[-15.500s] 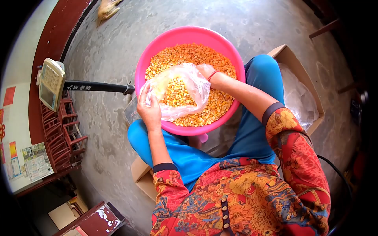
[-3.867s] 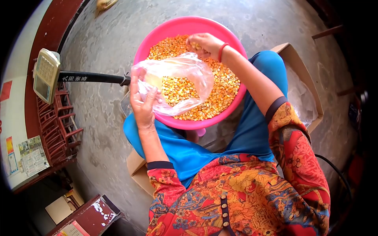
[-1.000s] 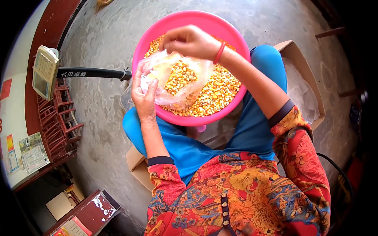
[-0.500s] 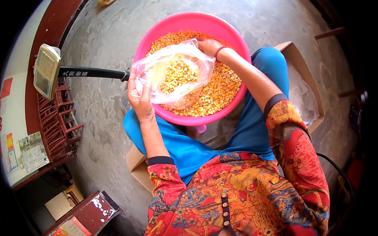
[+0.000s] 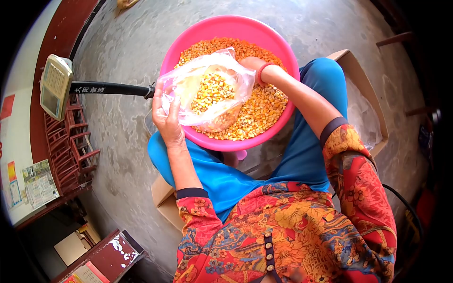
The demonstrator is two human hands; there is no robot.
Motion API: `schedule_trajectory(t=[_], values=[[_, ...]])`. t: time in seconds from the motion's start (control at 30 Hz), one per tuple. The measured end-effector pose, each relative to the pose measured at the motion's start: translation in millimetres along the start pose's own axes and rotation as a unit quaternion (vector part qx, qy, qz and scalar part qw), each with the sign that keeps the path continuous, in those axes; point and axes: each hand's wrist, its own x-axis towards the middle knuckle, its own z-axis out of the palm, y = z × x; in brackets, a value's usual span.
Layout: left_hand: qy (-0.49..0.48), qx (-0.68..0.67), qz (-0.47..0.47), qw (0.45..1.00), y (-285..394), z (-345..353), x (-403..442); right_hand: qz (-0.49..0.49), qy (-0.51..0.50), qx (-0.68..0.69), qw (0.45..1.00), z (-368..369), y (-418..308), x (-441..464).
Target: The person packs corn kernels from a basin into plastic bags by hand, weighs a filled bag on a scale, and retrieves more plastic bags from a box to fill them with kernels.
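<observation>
A pink basin holds loose corn kernels. Above its left part is a clear plastic bag, its mouth spread wide and kernels showing inside. My left hand grips the bag's left edge between thumb and fingers. My right hand, with a red band at the wrist, is down at the kernels just beyond the bag's right side. Its fingers are hidden behind the bag and in the corn, so what they hold cannot be made out.
A scale display on a black pole stands left of the basin. At the right, a cardboard box holds clear plastic. Red wooden stools are at the left, and another carton lies beside my left leg.
From above the bag a second ago, my right hand has come down to the kernels at its right, and its fingers have since gone out of sight. My left hand still holds the bag.
</observation>
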Motion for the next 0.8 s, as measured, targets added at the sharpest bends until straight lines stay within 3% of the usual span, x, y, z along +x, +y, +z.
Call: schedule_trajectory(t=[0.07, 0.13, 0.17, 0.2, 0.27, 0.33, 0.4, 0.5, 0.67, 0.73, 0.8], values=[[-0.003, 0.0, -0.001, 1.0, 0.3, 0.0, -0.1, 0.036, -0.009, 0.006, 0.999, -6.9, -0.2, 4.4], [0.003, 0.031, 0.019, 0.999, -0.4, 1.8, 0.5, -0.035, 0.144, 0.077, 0.986, -17.4, 0.9, 4.9], [0.003, 0.031, 0.019, 0.999, -0.7, 1.3, 0.4, -0.023, 0.161, 0.176, 0.971, -21.8, -2.6, 4.5], [-0.002, 0.045, 0.01, 0.999, -1.2, 0.0, 0.0, -0.023, 0.161, 0.176, 0.971, -25.9, -5.0, 2.6], [-0.008, 0.058, 0.0, 0.998, -2.2, -0.1, 0.2, -0.027, 0.118, 0.52, 0.845, -41.9, -12.4, -5.3], [-0.021, 0.072, 0.003, 0.997, -3.2, 1.1, -0.1, -0.049, 0.154, 0.543, 0.824, -51.9, -29.8, -16.6], [-0.026, 0.082, 0.006, 0.996, -3.2, 2.6, -0.1, -0.169, 0.159, 0.641, 0.731, -62.4, -43.3, -24.4], [-0.034, 0.089, 0.001, 0.995, -2.9, 4.7, -0.7, -0.218, 0.125, 0.666, 0.703, -67.5, -74.8, -50.1], [-0.049, 0.113, -0.006, 0.992, -2.8, 8.7, -1.8, -0.268, 0.111, 0.554, 0.78, -43.7, -121.2, -73.5], [-0.065, 0.079, -0.002, 0.995, -7.1, 8.1, -0.3, -0.318, 0.155, 0.467, 0.81, -18.4, -118.6, -54.1], [-0.058, 0.083, -0.01, 0.995, -1.1, 14.3, -1.5, -0.266, 0.206, 0.218, 0.916, -19.2, -114.9, -64.5]])
